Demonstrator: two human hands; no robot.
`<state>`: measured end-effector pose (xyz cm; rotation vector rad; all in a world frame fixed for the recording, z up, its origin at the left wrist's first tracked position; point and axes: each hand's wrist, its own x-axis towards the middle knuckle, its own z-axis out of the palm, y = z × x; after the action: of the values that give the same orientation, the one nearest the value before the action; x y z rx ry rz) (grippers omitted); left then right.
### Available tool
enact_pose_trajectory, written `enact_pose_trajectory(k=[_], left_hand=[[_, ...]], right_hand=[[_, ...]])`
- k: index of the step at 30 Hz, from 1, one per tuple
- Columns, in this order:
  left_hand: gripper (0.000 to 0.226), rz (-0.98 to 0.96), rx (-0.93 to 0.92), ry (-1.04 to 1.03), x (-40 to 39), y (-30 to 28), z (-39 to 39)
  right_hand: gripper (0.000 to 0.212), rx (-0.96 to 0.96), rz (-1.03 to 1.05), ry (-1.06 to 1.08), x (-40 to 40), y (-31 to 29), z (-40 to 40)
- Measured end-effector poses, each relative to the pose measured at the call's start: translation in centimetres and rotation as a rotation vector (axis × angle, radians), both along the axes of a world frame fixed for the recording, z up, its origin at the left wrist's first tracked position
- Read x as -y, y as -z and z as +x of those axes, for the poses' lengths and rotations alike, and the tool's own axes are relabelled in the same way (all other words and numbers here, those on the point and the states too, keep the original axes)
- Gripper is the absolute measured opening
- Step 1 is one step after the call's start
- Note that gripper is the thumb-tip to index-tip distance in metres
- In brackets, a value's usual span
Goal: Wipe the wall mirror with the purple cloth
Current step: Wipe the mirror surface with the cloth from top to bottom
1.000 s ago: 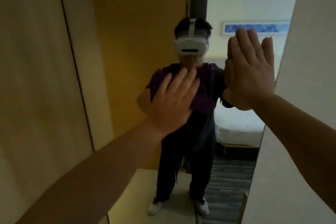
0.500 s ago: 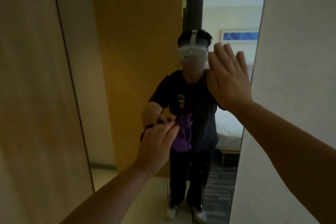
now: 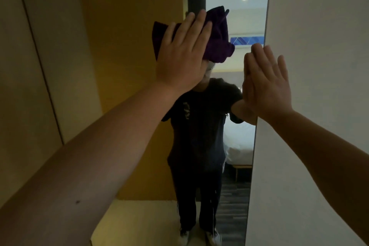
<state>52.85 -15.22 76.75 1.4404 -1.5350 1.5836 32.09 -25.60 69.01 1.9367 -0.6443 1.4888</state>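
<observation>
High on the wall mirror (image 3: 139, 66), the flat left hand (image 3: 182, 56) presses the purple cloth (image 3: 217, 36); below lies unwiped glass, while the flat right hand (image 3: 265, 84) braces beside it.

Single head-worn wide-angle view. The tall frameless wall mirror (image 3: 139, 86) is faced frontally, at arm's reach.

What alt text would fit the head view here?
A person's left hand presses a purple cloth flat against a tall wall mirror, high up. The right hand rests open on the mirror's right edge.
</observation>
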Motion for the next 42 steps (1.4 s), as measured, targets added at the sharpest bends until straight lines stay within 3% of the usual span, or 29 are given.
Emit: enact_pose_trajectory(k=[4,9,12,16,20,24,28,31,36,42], left_hand=[[0.059,0.044,0.097,0.072,-0.3,6.5,0.5],[0.05,0.206,0.217,0.09,-1.8,25.2,1.5],[0.051,0.231,0.213,0.062,-2.2,31.6,2.1],[0.043,0.261,0.154,0.096,-3.0,30.7,1.6],[0.034,0.25,-0.004,0.263,-3.7,26.4,-0.1],[0.038,0.04,-0.127,0.306,-2.1,15.9,-2.6],[0.052,-0.007,-0.133,0.213,0.7,3.0,-6.0],[0.058,-0.021,-0.14,0.071,2.8,-0.6,-8.0],[0.057,0.045,0.022,0.118,3.5,6.3,-8.2],[0.048,0.293,0.258,0.132,3.0,27.1,-8.7]], right_hand=[[0.045,0.053,-0.043,-0.053,1.0,0.3,0.4],[0.044,0.077,-0.026,-0.072,0.9,0.6,0.4],[0.044,0.074,-0.014,-0.065,0.8,0.6,0.4],[0.046,0.044,0.039,-0.036,-0.1,0.2,0.3],[0.046,0.052,0.108,-0.084,-1.0,0.5,-1.0],[0.051,0.115,0.213,-0.037,-0.1,0.5,-4.5],[0.057,0.007,0.258,0.16,2.6,0.7,-6.6],[0.058,-0.012,0.207,0.204,4.1,1.3,-6.3],[0.057,0.053,0.079,0.19,5.6,1.9,-5.7],[0.054,0.088,-0.006,0.155,6.1,2.1,-5.9]])
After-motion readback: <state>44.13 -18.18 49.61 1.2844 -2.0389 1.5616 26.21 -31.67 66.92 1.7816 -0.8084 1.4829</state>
